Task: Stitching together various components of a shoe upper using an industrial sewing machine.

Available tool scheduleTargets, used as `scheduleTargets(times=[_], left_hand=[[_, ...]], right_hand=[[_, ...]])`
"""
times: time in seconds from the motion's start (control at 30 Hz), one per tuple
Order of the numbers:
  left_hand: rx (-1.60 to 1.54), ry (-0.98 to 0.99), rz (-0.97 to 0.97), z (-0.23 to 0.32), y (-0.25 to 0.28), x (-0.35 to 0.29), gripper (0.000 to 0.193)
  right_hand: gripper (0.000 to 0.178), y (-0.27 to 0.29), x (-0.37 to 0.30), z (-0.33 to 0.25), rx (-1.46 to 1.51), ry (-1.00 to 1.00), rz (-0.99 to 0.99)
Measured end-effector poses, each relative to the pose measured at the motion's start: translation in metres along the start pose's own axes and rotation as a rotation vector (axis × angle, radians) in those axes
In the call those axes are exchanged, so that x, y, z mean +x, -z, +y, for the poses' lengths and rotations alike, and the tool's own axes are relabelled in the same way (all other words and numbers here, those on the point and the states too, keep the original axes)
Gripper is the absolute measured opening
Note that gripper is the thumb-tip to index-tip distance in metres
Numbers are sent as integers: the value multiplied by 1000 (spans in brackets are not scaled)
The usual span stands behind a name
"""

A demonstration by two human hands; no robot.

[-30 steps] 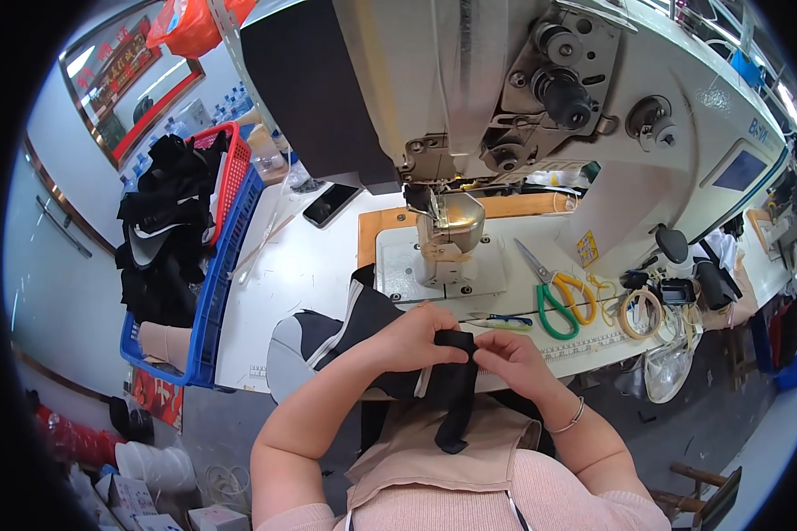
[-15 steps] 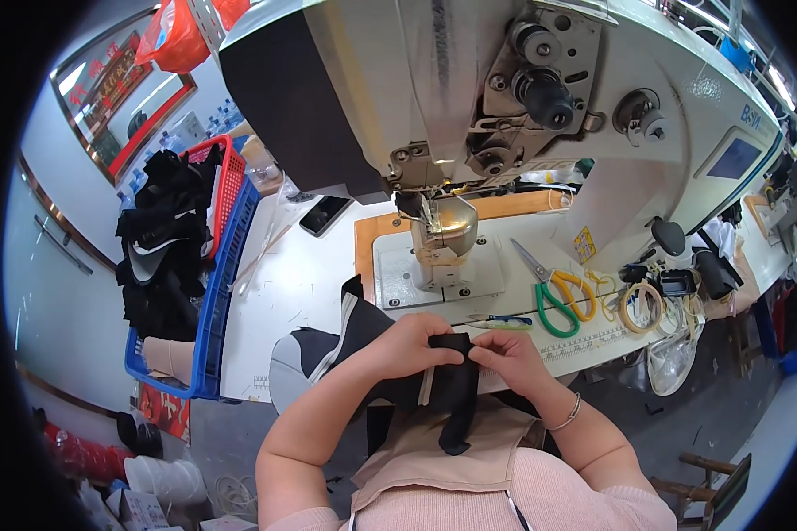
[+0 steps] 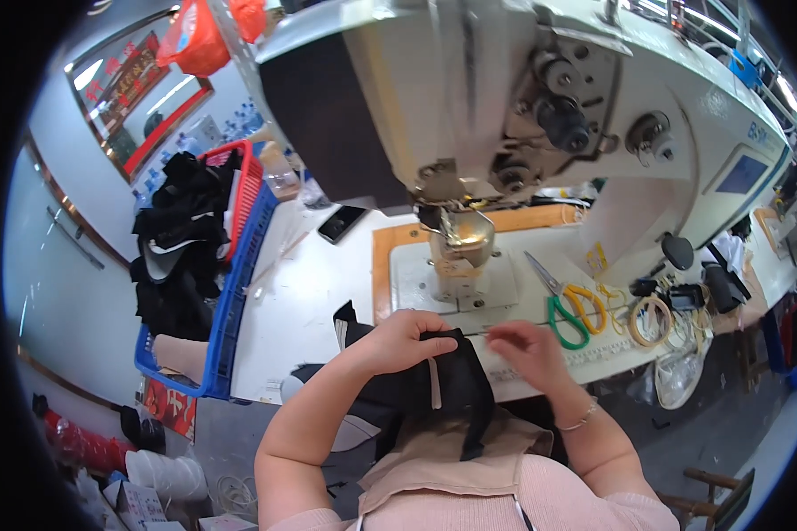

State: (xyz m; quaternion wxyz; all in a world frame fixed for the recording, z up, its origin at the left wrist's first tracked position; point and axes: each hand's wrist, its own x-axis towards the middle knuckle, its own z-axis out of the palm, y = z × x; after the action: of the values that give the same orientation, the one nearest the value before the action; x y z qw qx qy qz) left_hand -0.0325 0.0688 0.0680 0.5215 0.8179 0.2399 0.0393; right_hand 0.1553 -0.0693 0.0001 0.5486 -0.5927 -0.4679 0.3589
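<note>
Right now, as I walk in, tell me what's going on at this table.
A person sits before a sewing machine, the left hand pinching the upper edge of a black fabric piece. The right hand is beside it, apart from the cloth and blurred; whether it pinches anything small can't be told. Scissors lie on the table beyond the right hand.

Sewing workshop: sewing machine (image 3: 522, 133), scissors (image 3: 559, 291), heaped black cloth (image 3: 181, 226).

Matt cloth piece (image 3: 465, 379), metal scissor blades (image 3: 543, 273)
</note>
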Motion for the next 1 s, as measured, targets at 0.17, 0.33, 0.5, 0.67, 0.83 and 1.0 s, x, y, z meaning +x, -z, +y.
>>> scheduleTargets(times=[0.17,0.33,0.5,0.67,0.83,1.0], left_hand=[[-18,184,262,12,36,-42,20],[-203,329,373,32,55,-82,16],[-585,391,485,26,52,-104,14],[-787,298,510,21,38,-111,12],[-882,235,544,17,27,-111,13],[-905,200,549,17,19,-117,13]], right_hand=[[43,71,1,31,-896,221,372],[48,86,-9,32,-829,206,321],[52,86,-10,21,-917,317,260],[51,70,-28,36,-779,516,457],[47,14,-44,14,-362,461,343],[50,-42,-49,-21,-405,648,82]])
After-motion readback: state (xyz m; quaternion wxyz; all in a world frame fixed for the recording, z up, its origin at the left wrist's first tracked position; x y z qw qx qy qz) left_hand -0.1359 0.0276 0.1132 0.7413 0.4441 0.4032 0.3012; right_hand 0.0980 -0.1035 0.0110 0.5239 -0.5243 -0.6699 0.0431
